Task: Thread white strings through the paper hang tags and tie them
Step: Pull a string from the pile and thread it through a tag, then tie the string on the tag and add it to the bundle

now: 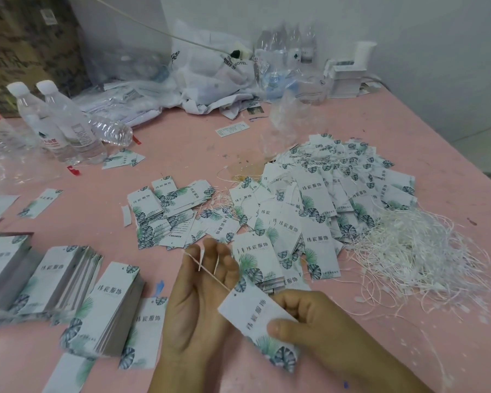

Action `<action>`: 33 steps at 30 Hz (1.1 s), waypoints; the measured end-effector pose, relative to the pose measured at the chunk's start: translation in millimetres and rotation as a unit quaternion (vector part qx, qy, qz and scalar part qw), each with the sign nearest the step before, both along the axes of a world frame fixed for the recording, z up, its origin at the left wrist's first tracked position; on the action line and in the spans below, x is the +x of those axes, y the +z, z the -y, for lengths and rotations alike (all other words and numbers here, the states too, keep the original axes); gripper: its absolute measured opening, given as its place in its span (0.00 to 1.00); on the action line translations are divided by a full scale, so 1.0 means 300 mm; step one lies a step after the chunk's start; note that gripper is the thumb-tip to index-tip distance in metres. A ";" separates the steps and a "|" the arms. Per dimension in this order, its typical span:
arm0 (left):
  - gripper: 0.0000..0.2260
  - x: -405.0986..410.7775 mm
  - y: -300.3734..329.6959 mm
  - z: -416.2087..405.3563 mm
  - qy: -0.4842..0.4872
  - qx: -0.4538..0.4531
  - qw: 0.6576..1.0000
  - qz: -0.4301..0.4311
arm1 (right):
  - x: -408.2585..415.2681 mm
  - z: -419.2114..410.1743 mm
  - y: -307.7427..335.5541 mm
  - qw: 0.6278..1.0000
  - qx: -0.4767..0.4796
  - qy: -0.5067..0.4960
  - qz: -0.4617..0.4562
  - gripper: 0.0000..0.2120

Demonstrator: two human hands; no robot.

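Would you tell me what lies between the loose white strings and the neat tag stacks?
In the head view, scattered hang tags cover the pink table between them.

White hang tags bear green-blue leaf prints; table is pink.

This looks like a small packing or garment-finishing workroom. A pink worktable set against a bare white wall carries heaps of printed clothing hang tags, neat stacks of tags and a tangle of white strings. Water bottles, plastic bags and cardboard boxes crowd the far edge.
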State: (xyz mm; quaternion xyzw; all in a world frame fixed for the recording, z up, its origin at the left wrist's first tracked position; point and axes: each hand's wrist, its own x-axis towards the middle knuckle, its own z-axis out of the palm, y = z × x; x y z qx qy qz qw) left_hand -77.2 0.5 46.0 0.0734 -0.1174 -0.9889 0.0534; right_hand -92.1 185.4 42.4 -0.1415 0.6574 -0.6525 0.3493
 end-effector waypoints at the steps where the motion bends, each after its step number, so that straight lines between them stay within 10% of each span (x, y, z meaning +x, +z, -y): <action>1: 0.07 -0.004 -0.006 0.004 0.021 -0.007 1.000 0.015 | -0.008 -0.010 0.002 1.000 -0.012 -0.006 0.020 0.10; 7: 0.05 0.002 -0.028 -0.060 0.056 -0.254 0.961 0.091 | -0.038 -0.027 0.025 0.954 -0.221 -0.142 0.147 0.17; 11: 0.07 0.039 -0.085 -0.133 0.031 -0.501 0.864 0.036 | -0.039 -0.011 0.021 0.941 -0.253 -0.176 0.136 0.18; 16: 0.08 0.060 -0.103 -0.170 0.057 -0.589 0.806 0.014 | -0.022 0.005 0.002 0.950 -0.235 -0.172 0.113 0.16; 22: 0.07 0.061 -0.099 -0.174 0.174 -0.757 0.629 -0.028 | -0.024 0.001 -0.013 0.954 -0.195 -0.217 0.070 0.14; 33: 0.07 0.060 -0.075 -0.168 0.207 -0.736 0.644 0.014 | -0.330 -0.107 0.057 0.892 0.036 -0.424 -0.154 0.10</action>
